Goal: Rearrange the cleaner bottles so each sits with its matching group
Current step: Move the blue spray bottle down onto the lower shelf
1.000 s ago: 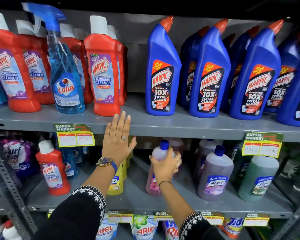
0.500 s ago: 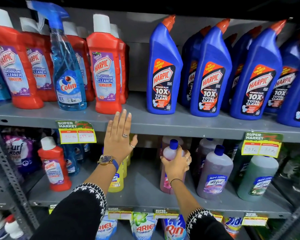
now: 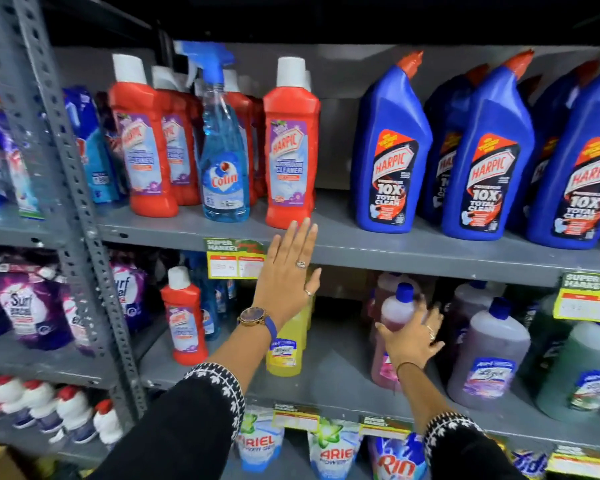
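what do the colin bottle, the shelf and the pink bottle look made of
Colin bottle: clear glossy plastic, likely; blue liquid shows through. Shelf: grey painted metal, judging by the perforated upright; matte, scuffed. Pink bottle, gripped by the right hand: translucent plastic, probably; liquid level visible inside.

- Grey metal upper shelf [image 3: 343, 244]: red Harpic bottles [image 3: 290, 143], a blue Colin spray bottle [image 3: 224, 150], blue Harpic bottles [image 3: 390, 150].
- Lower shelf [image 3: 336, 379]: one red Harpic bottle [image 3: 184, 317], yellow bottle [image 3: 286, 348], pink bottle [image 3: 390, 341], purple bottle [image 3: 489, 358], green bottle [image 3: 582, 372].
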`<action>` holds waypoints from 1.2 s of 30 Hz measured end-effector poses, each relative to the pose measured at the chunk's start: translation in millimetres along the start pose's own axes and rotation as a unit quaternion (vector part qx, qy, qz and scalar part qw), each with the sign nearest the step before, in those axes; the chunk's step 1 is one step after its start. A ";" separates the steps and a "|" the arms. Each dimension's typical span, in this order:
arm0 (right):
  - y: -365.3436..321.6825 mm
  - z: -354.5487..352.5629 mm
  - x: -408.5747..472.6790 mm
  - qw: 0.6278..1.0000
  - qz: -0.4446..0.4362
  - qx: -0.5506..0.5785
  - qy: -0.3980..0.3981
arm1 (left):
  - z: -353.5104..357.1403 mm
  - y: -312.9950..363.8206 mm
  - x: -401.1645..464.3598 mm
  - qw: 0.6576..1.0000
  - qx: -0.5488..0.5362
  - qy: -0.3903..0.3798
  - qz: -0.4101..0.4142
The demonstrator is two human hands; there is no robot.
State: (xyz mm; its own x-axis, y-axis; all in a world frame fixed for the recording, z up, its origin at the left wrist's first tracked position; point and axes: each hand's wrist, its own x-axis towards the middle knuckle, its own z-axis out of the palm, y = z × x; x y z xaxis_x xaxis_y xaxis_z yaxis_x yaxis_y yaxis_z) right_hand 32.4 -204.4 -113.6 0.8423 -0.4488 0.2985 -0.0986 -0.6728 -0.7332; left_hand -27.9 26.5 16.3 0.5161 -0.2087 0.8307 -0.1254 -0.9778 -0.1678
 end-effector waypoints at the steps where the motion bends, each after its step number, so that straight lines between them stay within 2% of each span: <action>1: 4.5 1.9 -9.5 1.000 -0.003 0.004 0.013 | -4.7 -12.2 -2.1 1.000 -0.004 0.009 -0.020; 3: 16.4 11.2 -39.1 0.998 -0.025 0.001 0.049 | -11.3 -41.2 -5.4 0.997 0.003 0.028 -0.074; 5: 22.3 30.0 -78.9 0.998 -0.043 -0.011 0.052 | -16.9 -78.3 -7.9 0.992 0.017 0.046 -0.119; 7: 18.1 51.8 -119.5 0.997 -0.069 -0.023 0.016 | -22.3 -117.7 -10.5 0.990 0.032 0.049 -0.130; 10: -13.3 90.7 -171.8 0.984 -0.148 -0.043 -0.092 | -30.8 -177.1 -15.2 0.990 0.061 0.043 -0.122; 13: -71.6 129.0 -206.0 0.961 -0.224 -0.025 -0.158 | -38.4 -228.1 -18.5 0.990 0.067 0.045 -0.114; 16: -158.1 154.6 -233.7 0.939 -0.285 0.077 -0.174 | -46.1 -274.4 -22.3 0.989 0.084 0.055 -0.108; 20: -269.9 165.6 -259.7 0.893 -0.357 0.244 -0.127 | -52.0 -321.6 -24.8 0.987 0.093 0.076 -0.108; 24: -365.1 148.7 -254.4 0.860 -0.392 0.322 -0.051 | -43.4 -352.3 -30.9 0.990 0.078 0.068 -0.094; 26: -401.0 133.6 -235.7 0.859 -0.387 0.335 0.020 | -35.8 -358.9 -35.5 0.993 0.054 0.060 -0.092; 28: -427.6 116.7 -206.9 0.876 -0.360 0.306 0.089 | -29.3 -362.3 -37.5 0.993 0.034 0.068 -0.086; 31: -451.5 93.7 -152.8 0.918 -0.245 0.252 0.184 | -21.7 -365.5 -36.9 0.993 0.014 0.096 -0.073; 33: -455.7 84.6 -123.0 0.935 -0.150 0.236 0.217 | -18.3 -367.9 -37.0 0.992 0.010 0.110 -0.066; 36: -451.4 88.7 -101.7 0.953 -0.043 0.225 0.199 | -14.1 -371.3 -37.3 0.991 0.007 0.122 -0.056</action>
State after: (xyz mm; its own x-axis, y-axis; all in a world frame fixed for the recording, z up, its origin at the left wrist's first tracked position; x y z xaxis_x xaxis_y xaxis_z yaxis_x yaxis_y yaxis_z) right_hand 38.3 197.1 132.8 0.5601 -0.6514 0.5118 0.2745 -0.4370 -0.8565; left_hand -12.5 397.6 55.1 0.3057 -0.0900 0.9479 -0.0671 -0.9951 -0.0728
